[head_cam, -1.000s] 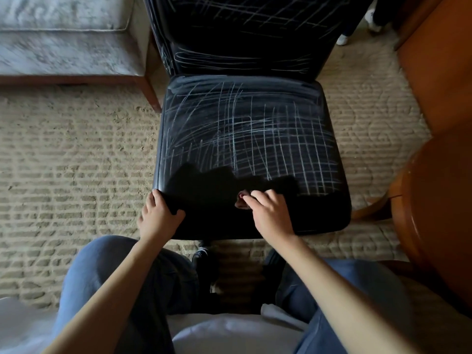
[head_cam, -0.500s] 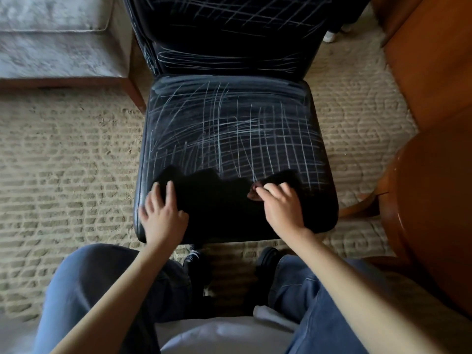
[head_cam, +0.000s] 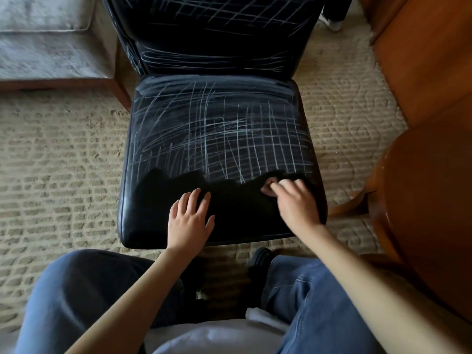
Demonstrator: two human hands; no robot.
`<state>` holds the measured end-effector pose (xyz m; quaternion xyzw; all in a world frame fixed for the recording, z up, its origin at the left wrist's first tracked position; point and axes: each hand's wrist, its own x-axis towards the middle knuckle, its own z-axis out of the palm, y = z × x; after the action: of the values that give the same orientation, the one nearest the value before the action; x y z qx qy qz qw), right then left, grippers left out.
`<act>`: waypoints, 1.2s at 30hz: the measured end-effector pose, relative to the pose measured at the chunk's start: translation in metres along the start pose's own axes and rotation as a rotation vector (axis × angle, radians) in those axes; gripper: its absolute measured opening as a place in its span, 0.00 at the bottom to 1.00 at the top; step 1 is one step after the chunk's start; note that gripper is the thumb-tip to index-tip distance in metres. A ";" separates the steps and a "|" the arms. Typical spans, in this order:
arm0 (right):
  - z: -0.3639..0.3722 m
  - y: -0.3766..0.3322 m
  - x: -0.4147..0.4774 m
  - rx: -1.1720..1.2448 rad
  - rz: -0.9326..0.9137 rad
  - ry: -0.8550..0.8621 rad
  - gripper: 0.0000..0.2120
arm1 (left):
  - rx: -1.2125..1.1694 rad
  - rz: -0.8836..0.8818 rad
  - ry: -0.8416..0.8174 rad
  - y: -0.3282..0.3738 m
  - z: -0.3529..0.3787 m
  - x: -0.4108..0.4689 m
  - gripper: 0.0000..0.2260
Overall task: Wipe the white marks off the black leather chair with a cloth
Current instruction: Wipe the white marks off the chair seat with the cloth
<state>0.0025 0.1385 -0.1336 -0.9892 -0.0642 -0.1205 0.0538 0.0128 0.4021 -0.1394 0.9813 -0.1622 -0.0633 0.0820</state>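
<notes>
Left hand [head_cam: 190,221] slid from the front corner of the black chair [head_cam: 153,215] twd the middle, lying flat, fingers straight, grip apart. Right hand [head_cam: 296,200] shifted right, bit blurry, grip clamped on a pinkish cloth [head_cam: 267,188] at the edge of the white marks [head_cam: 224,139]; front strip's clean.

The black leather chair [head_cam: 219,154] stands in the centre, with its backrest toward 12 o'clock. White marks [head_cam: 205,129] cross the backrest and most of the seat, but the front strip of the seat, toward 6 o'clock, is plain black. The left hand [head_cam: 190,218] lies flat on this strip with its fingers spread. The right hand [head_cam: 296,204], at 3 o'clock from it, bends its fingers over a small cloth [head_cam: 267,189] (only a pinkish corner shows) at the edge of the marks. A grey sofa [head_cam: 51,47] sits at 10 o'clock and wooden furniture [head_cam: 429,200] at 3 o'clock.
</notes>
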 end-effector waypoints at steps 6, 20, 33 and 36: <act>0.000 -0.013 -0.016 0.068 -0.282 -0.075 0.22 | 0.028 0.035 -0.028 -0.012 -0.005 -0.001 0.25; -0.017 0.048 -0.008 -0.006 0.020 -0.064 0.18 | 0.029 0.036 -0.007 -0.022 -0.006 -0.001 0.24; -0.009 0.067 0.078 -0.006 0.323 -0.154 0.14 | 0.063 0.010 -0.012 -0.024 -0.003 0.003 0.24; -0.006 0.039 0.041 0.060 0.129 -0.064 0.11 | 0.059 -0.002 -0.025 -0.021 -0.002 0.003 0.24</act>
<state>0.0457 0.1040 -0.1215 -0.9925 -0.0058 -0.0832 0.0892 0.0222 0.4213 -0.1413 0.9826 -0.1638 -0.0710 0.0509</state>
